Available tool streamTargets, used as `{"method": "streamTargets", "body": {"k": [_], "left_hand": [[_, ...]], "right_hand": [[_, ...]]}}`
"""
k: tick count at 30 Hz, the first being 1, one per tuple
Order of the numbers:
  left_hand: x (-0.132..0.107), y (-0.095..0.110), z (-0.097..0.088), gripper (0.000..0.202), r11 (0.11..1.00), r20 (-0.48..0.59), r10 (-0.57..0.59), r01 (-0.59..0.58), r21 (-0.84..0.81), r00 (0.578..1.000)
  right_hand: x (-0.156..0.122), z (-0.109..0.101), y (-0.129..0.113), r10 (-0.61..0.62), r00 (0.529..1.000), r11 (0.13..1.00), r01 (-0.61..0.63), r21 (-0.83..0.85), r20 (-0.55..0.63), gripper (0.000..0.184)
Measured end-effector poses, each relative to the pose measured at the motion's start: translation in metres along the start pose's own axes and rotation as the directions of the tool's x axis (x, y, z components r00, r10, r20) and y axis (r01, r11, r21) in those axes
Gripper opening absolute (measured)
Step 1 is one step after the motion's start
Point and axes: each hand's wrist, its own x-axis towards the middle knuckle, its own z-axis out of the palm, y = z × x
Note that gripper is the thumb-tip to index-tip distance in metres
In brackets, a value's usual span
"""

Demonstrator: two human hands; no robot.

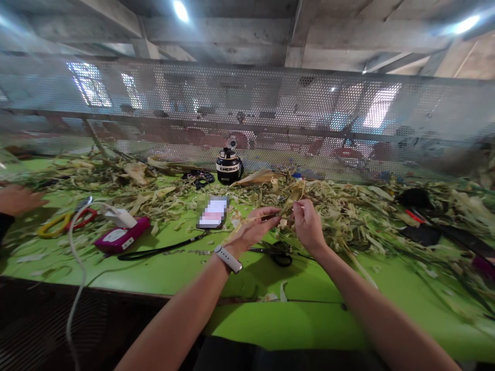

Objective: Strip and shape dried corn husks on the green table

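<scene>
My left hand (253,229), with a pale watch (228,258) on its wrist, has its fingers stretched toward a dry corn husk (291,200) and pinches its lower end. On the other side, my right hand (308,224) is closed, thumb against fingers, on the same husk. Exactly where the fingertips meet it is partly hidden. Black-handled scissors (281,255) lie on the green table (270,286) just under my hands. A phone (212,212) with a blurred screen rests left of my left hand, and a black strap (162,250) runs toward it.
Husk scraps (359,211) are heaped along the table. A black jug (228,167) stands by the perforated metal screen (263,113). Leftward are a purple power block (119,237) with a white cable (75,288), scissors with yellow and red handles (56,225), and another person's hand (21,200).
</scene>
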Motion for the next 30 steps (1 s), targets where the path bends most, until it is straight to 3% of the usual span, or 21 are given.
{"method": "streamTargets", "body": {"k": [8, 17, 24, 30], "left_hand": [[-0.001, 0.002, 0.001, 0.031, 0.995, 0.012, 0.023, -0.021, -0.093, 1.000], [0.004, -0.001, -0.003, 0.030, 1.000, -0.067, 0.023, -0.023, -0.003, 0.998], [0.007, -0.002, -0.013, 0.027, 0.993, -0.201, 0.119, -0.119, 0.013, 0.972], [0.010, -0.003, -0.017, 0.021, 0.996, -0.287, 0.079, -0.065, 0.058, 0.955]], "right_hand": [[-0.002, 0.002, 0.005, -0.045, 0.998, 0.999, 0.046, -0.018, 0.048, 0.018], [-0.001, -0.001, 0.002, 0.008, 0.996, 1.000, -0.010, 0.026, 0.084, 0.025], [0.002, -0.002, 0.000, -0.006, 0.999, 1.000, 0.005, 0.027, 0.040, 0.067], [0.003, -0.003, -0.002, -0.087, 0.993, 0.996, 0.089, -0.022, 0.080, 0.073]]}}
